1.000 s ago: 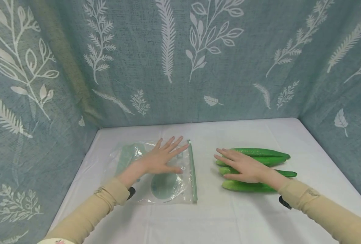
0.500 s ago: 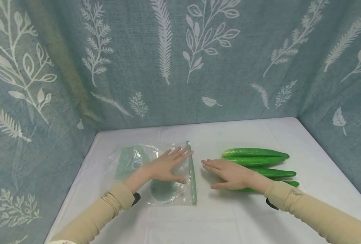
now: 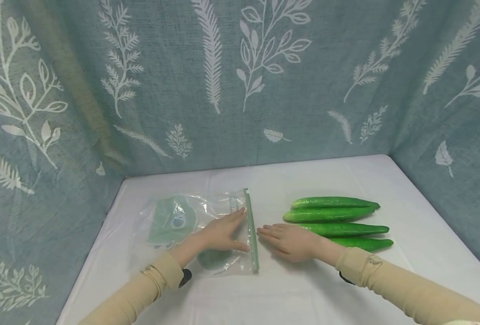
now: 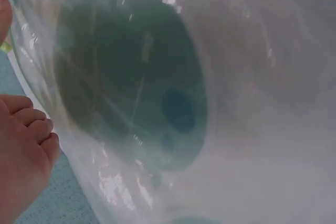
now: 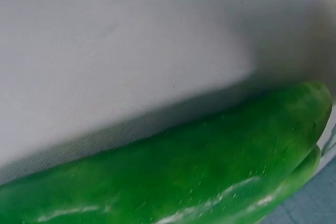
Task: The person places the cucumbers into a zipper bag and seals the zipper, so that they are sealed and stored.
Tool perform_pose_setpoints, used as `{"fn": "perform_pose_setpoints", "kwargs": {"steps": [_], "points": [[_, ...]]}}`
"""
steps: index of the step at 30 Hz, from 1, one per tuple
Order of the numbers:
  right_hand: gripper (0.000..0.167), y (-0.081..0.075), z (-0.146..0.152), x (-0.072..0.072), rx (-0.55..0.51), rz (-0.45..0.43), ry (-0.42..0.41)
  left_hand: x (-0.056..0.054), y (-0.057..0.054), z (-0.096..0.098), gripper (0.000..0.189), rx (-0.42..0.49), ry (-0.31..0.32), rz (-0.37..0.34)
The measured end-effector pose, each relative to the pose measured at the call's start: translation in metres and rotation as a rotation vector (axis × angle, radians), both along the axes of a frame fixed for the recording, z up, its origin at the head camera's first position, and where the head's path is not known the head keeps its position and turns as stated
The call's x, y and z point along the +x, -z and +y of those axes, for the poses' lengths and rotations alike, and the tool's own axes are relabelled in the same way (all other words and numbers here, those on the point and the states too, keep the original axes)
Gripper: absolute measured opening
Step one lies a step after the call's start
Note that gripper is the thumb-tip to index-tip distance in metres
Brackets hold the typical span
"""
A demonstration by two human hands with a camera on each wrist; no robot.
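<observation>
A clear zip-top bag (image 3: 223,205) with a green slider edge (image 3: 252,234) and green printed shapes lies flat on the left. Over its right part is my left hand (image 3: 219,232), thumb and fingers spread towards the slider edge. In the left wrist view the fingers (image 4: 29,150) show beside the bag (image 4: 236,103). My right hand (image 3: 290,241) is just right of the slider edge, fingers reaching left and holding nothing. Several green cucumbers (image 3: 333,214) lie side by side behind and beyond it; the hand and wrist hide the ends of the nearer ones. A cucumber (image 5: 173,166) fills the lower right wrist view.
A white cloth (image 3: 276,302) covers the table under everything. Blue-green curtains (image 3: 223,131) with white leaf prints rise at the back and on both sides.
My right hand has moved left off the cucumbers to the bag's slider edge, uncovering more of them. My left hand has come slightly nearer, its fingers lower over the bag.
</observation>
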State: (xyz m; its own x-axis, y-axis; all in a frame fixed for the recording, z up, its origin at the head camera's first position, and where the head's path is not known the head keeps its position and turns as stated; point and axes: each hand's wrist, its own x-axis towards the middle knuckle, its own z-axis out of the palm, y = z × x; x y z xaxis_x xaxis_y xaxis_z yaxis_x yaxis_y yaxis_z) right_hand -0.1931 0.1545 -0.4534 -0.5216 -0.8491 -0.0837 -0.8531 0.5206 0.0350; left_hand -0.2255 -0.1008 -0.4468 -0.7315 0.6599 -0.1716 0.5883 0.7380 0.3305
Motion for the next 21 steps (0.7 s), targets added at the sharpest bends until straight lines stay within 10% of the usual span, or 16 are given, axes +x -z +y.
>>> {"fn": "perform_pose_setpoints", "kwargs": {"steps": [21], "points": [[0.050, 0.007, -0.027, 0.003, 0.090, -0.131, 0.079, 0.008, 0.017, 0.005, 0.096, 0.008, -0.030, 0.013]]}}
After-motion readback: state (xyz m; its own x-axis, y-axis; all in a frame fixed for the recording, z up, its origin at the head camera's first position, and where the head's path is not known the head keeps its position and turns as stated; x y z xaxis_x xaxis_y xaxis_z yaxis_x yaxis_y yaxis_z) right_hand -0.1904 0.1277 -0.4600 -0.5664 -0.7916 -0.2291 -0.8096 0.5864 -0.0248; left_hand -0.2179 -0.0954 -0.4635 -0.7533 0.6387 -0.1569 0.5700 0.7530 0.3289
